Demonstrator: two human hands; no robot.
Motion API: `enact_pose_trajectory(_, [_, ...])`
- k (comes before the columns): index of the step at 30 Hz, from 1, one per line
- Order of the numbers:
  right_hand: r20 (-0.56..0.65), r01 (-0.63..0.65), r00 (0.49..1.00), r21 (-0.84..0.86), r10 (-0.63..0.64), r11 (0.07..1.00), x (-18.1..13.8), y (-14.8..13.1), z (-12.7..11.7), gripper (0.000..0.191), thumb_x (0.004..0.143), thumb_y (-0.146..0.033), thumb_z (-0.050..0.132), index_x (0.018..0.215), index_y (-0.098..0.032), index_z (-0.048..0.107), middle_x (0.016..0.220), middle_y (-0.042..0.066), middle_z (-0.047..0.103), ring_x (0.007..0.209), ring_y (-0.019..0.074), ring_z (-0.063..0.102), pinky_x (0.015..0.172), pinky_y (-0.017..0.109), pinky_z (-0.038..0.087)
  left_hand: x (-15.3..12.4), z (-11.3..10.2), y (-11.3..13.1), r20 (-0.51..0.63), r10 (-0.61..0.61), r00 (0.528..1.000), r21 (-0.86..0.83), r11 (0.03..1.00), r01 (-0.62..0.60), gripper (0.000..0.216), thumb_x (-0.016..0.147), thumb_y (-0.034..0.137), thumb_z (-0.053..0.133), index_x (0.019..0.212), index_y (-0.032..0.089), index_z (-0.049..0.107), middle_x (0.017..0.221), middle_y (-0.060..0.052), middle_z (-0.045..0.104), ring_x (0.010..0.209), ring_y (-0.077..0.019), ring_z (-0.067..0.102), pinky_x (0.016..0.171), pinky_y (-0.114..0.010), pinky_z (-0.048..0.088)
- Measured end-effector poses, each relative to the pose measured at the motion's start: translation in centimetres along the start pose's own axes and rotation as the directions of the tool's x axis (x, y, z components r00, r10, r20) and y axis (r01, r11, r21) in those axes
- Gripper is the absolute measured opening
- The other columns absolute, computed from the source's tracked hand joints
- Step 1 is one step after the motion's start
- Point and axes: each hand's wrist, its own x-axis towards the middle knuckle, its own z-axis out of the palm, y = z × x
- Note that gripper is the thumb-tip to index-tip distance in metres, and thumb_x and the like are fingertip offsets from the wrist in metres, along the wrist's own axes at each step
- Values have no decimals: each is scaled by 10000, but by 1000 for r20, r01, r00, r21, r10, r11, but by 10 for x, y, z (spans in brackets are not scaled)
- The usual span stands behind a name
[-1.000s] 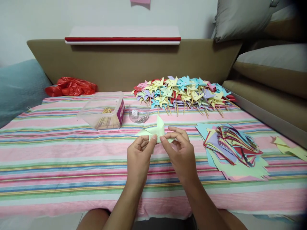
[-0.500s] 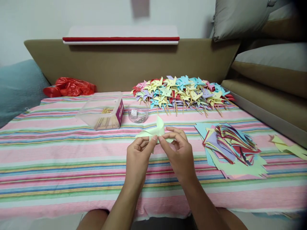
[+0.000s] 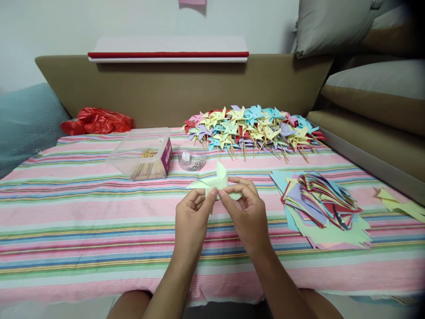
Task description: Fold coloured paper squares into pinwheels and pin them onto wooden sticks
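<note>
My left hand (image 3: 191,218) and my right hand (image 3: 247,212) meet over the middle of the striped table, both pinching a pale green folded paper pinwheel (image 3: 215,180). The thumbs and forefingers press at its centre, and its pointed flaps stick up and out to the left. A small clear cup of metal pins (image 3: 192,158) stands just behind it. To the left of the cup is a clear plastic box of wooden sticks (image 3: 144,153).
A heap of finished coloured pinwheels on sticks (image 3: 252,126) lies at the back. A stack of cut coloured paper squares (image 3: 322,206) sits to the right, with pale yellow paper scraps (image 3: 400,204) further right. A red plastic bag (image 3: 98,119) lies back left.
Both hands stay pinched on the green pinwheel; the right fingers have shifted slightly toward its centre. Nothing else has moved.
</note>
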Motion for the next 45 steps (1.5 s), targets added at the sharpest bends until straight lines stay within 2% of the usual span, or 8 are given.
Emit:
enact_pose_trajectory(5, [15,-159,987,108,159,981,4,-4,-3,402,764,-349,788,1118,-235,638,1205,73,653,974,235,672,732,342,557,0,-1,6,47,2,999,47,999,-4,243,851,377,736,768,171,636,726,14,643,684,-106,553,639,-204,422])
enact_pose_trajectory(10, [188,-158,973,112,135,981,12,-5,-16,135,799,-343,759,825,-211,754,1104,60,678,1079,238,643,910,353,534,3,-5,11,106,51,993,188,980,-70,212,863,364,720,776,179,667,671,26,596,698,-121,568,677,-215,441])
enact_pose_trajectory(20, [241,-157,962,119,125,981,14,-13,-14,145,831,-355,722,860,-218,759,1164,48,643,1032,205,635,912,328,520,6,-7,24,179,140,974,363,910,-198,192,893,347,665,818,171,684,794,-22,684,822,-184,645,766,-269,477])
enact_pose_trajectory(29, [36,-243,969,-55,245,969,10,-13,-24,419,900,-602,572,1108,-252,673,1150,63,700,1067,253,652,934,394,505,35,-20,19,47,9,999,-118,993,-3,215,829,358,752,805,157,680,789,-22,723,749,-133,635,711,-221,472])
enact_pose_trajectory(33, [177,24,982,-458,65,889,39,-11,-16,324,945,-518,537,985,-228,674,1047,62,712,970,235,672,857,355,511,52,-54,43,-165,91,982,-231,964,-129,227,816,361,773,921,164,727,915,-32,762,832,-132,660,728,-201,479])
enact_pose_trajectory(37, [577,524,816,-703,-45,481,106,-15,35,244,1008,-293,455,1013,-181,672,1106,95,709,1055,231,640,919,348,480,56,-92,64,-319,165,933,-111,972,-209,236,808,380,783,902,166,754,866,-32,774,862,-145,671,744,-196,487])
enact_pose_trajectory(42, [777,702,599,-626,194,339,183,-5,120,182,965,-180,560,1069,-194,709,1177,54,716,1093,190,643,984,325,468,56,-119,75,-446,169,879,-64,973,-220,253,774,406,808,890,185,768,851,-22,779,839,-155,671,709,-204,497])
enact_pose_trajectory(45, [762,754,488,-614,426,235,202,10,154,168,947,-293,643,1035,-160,696,1086,52,721,972,191,682,900,386,543,56,-123,78,-489,155,859,-76,973,-220,252,758,397,820,897,192,775,857,-17,778,830,-156,677,686,-204,499])
